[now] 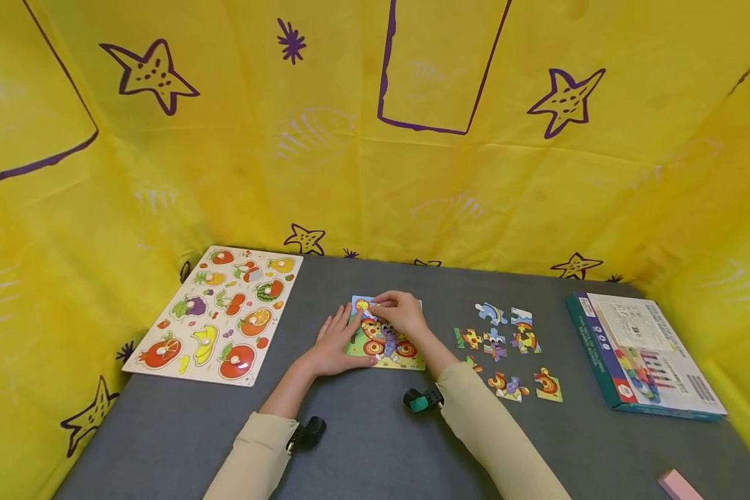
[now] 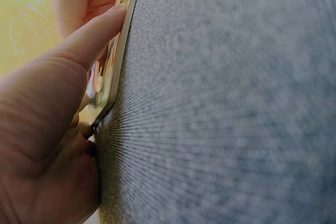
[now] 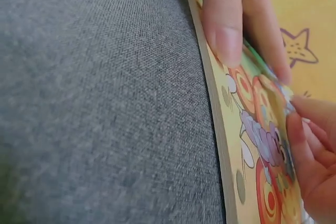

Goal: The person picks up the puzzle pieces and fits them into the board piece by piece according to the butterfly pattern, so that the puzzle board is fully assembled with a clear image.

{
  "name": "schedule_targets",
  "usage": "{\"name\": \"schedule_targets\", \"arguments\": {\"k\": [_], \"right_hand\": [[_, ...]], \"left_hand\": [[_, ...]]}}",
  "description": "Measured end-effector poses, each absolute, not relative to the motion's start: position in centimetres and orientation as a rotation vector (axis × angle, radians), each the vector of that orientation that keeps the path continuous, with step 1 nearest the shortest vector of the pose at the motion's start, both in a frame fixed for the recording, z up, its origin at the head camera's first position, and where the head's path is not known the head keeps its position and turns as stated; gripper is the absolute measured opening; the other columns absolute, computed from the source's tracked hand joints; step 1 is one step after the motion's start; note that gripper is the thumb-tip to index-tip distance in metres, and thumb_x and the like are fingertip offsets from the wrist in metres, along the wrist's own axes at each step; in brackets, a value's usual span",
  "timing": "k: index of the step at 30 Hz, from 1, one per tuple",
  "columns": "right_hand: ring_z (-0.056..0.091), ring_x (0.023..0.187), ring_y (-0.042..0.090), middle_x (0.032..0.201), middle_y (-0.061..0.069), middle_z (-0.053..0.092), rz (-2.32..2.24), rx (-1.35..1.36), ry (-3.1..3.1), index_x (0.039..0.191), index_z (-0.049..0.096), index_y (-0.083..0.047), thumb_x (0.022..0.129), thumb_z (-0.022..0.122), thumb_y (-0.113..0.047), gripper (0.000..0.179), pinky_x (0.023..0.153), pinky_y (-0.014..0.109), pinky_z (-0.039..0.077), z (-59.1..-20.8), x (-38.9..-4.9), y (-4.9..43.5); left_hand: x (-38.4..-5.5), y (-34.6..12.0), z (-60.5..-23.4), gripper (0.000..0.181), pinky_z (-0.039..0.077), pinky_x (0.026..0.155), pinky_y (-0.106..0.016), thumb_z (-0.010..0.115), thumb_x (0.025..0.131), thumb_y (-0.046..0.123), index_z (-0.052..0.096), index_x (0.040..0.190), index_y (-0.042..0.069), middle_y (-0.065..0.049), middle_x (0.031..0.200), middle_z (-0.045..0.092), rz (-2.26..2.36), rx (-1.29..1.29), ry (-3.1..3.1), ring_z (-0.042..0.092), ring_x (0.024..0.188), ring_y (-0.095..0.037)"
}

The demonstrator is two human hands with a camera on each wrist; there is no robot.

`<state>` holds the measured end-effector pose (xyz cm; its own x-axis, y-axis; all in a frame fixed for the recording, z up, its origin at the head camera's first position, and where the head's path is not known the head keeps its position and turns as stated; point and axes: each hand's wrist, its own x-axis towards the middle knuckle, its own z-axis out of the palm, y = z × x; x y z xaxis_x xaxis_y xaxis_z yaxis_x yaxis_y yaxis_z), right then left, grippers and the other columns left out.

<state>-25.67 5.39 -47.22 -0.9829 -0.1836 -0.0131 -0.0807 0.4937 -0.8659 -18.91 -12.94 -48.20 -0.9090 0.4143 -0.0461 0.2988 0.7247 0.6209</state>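
Observation:
A small puzzle board [image 1: 388, 357] with a butterfly picture lies flat at the middle of the dark table. My left hand [image 1: 338, 345] rests at its left side, fingers extended, the thumb [image 2: 107, 27] touching the near edge. Over the board's upper left, by the printed sun, my right hand [image 1: 403, 314] brings thumb and index finger together. Those fingertips [image 3: 297, 124] pinch a puzzle piece [image 3: 283, 91], mostly covered by the fingers. A left fingertip is close beside the pinched piece.
Several loose puzzle pieces [image 1: 494, 342] lie right of the board. A fruit peg board [image 1: 264, 347] is at left, a boxed set [image 1: 646, 354] at right, and a pink block [image 1: 678, 484] near the front right. A yellow curtain [image 1: 362, 187] surrounds the table.

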Motion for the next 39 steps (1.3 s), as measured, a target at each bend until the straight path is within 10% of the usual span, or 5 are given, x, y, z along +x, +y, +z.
{"name": "schedule_targets", "arguments": {"k": [14, 39], "right_hand": [[0.062, 0.093, 0.018, 0.109, 0.007, 0.062, -1.177, -0.685, 2.745, 0.115, 0.071, -0.008, 0.085, 0.077, -0.013, 0.031, 0.081, 0.03, 0.053, -47.1, -25.4, 5.9], [0.062, 0.086, 0.017, 0.103, 0.008, 0.06, -1.301, -0.639, 2.792, 0.109, 0.071, -0.006, 0.082, 0.079, -0.013, 0.029, 0.073, 0.029, 0.051, -47.9, -25.7, 6.1]], "left_hand": [[-18.8, -12.9, -47.6, 0.099, -0.001, 0.115, -0.054, 0.072, 0.084, 0.048, 0.019, 0.155, 0.004, -0.023, 0.16, 0.001, 0.928, 0.538, 2.738, -0.005, 0.147, -0.037], [-18.8, -12.7, -47.8, 0.09, -0.002, 0.113, -0.059, 0.069, 0.087, 0.047, 0.024, 0.156, 0.012, -0.009, 0.162, 0.014, 0.876, 0.578, 2.736, -0.007, 0.147, -0.038]]}}
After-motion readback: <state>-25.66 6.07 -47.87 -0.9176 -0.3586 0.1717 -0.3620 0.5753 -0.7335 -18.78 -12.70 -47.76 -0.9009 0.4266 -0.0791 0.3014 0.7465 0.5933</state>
